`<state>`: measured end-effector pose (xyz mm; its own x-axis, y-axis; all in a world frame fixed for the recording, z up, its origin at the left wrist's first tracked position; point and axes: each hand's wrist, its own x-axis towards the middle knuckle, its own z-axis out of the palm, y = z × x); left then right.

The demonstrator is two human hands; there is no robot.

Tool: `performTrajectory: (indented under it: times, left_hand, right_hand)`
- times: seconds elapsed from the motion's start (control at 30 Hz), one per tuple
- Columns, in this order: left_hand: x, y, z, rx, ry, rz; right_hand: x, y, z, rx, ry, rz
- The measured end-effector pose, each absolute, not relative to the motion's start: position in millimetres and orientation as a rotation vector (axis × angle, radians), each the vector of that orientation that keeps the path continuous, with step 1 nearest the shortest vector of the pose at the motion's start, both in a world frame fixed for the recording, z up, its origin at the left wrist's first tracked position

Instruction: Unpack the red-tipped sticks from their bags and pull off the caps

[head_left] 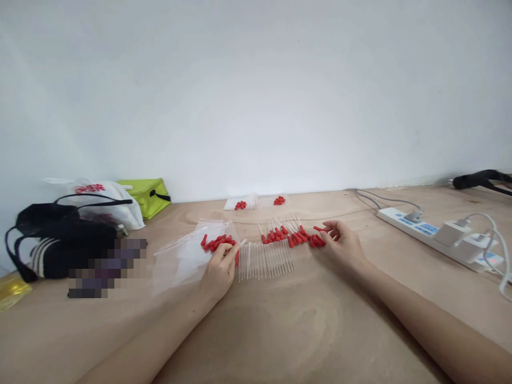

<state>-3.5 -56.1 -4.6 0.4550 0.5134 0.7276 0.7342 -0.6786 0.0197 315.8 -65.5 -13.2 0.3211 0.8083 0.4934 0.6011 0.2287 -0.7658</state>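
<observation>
My left hand [219,269] is closed in a pinch, with a thin pale tube tip [242,242] showing at the fingertips. A red rubber bulb [237,258] shows beside these fingers. Left of centre, loose red bulbs [218,242] lie on a clear plastic bag [180,261]. Clear dropper tubes [266,261] lie side by side in a row between my hands. Behind that row are several droppers [276,234] with red bulbs on thin clear stems. My right hand [344,242] pinches a red bulb [320,229] beside more red-bulbed droppers [317,241].
Two small bags with red bulbs [240,205] [279,200] lie near the wall. On the right is a white power strip [420,229] with plugs and cables. At left stand a black bag [72,245], a white plastic bag [120,205] and a lime-green bag [146,197].
</observation>
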Motion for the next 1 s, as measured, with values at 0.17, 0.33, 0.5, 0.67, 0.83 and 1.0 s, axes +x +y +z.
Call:
performTrajectory:
  times: [0.17,0.33,0.5,0.67,0.83,1.0]
  left_hand:
    - [-2,-54,-4,-2.449,-1.058,-1.056]
    - [1,-59,-2,-2.550,-1.049,-1.055]
    - [-2,-66,-2,-2.713,-1.011,-1.049]
    - [-11,-67,-3,-2.795,-0.944,-1.084]
    - [-15,-67,4,-2.785,-0.928,-0.948]
    - [-12,-64,11,-2.834,-0.937,-0.661]
  right_hand:
    - [321,-62,-11,-1.578,-1.426,0.176]
    - [312,-59,-12,-1.631,-1.580,0.051]
    - [308,-61,-13,-1.647,-1.700,-0.093]
    - [308,-62,-9,-1.644,-1.701,-0.091]
    - [305,-49,3,-1.814,-1.643,-0.036]
    - [295,-24,20,-2.150,-1.599,0.071]
